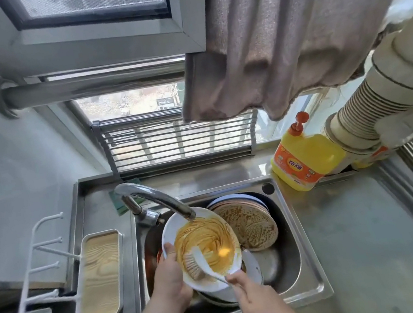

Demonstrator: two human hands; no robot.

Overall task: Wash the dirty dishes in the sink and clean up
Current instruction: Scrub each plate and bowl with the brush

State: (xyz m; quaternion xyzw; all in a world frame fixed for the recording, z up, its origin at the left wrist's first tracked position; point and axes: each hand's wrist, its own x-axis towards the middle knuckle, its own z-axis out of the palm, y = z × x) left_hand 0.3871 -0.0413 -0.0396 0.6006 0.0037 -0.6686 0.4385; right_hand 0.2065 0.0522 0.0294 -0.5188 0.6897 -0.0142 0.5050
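Left hand (169, 274): your fingers grip the plate (202, 248) rim, lower centre.
Right hand (247, 291): pinches the brush (199, 263) handle; bristles up-left on the plate.

Brushed stainless steel forms the sink (301, 244) and the dull, water-marked counter (363, 225), while the chrome tap (151, 196) shines. A glossy white ceramic plate (168, 229) carries a wet orange smear beneath a white plastic brush (204, 260). The yellow bottle (307, 157) is shiny plastic; the curtain (288, 31) is coarse matt cloth; the tray (99, 274) shows wood grain.
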